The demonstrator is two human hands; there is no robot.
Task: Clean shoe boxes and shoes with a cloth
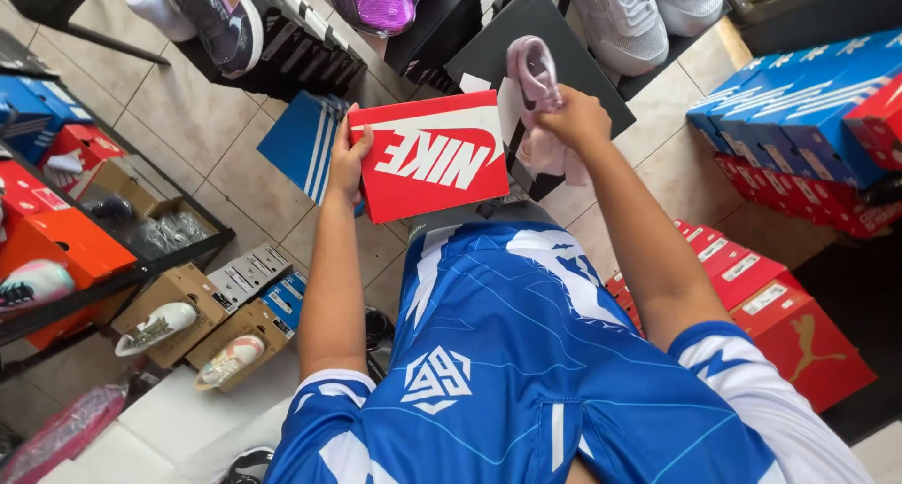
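Note:
My left hand [346,157] grips the left edge of a red shoebox lid [434,155] with a large white logo, holding it up in front of my blue and white jersey. My right hand [573,119] is closed on a small pale pink shoe [532,78], held just right of the lid and above white wrapping paper [536,150]. A blue box with white stripes [303,142] sits behind the lid at the left.
Black shelves [526,23] with purple, white and dark shoes stand ahead. Blue boxes [799,99] and red boxes [799,324] are stacked at right. At left a rack [141,268] holds orange, red and cardboard boxes with shoes on them. The floor is beige tile.

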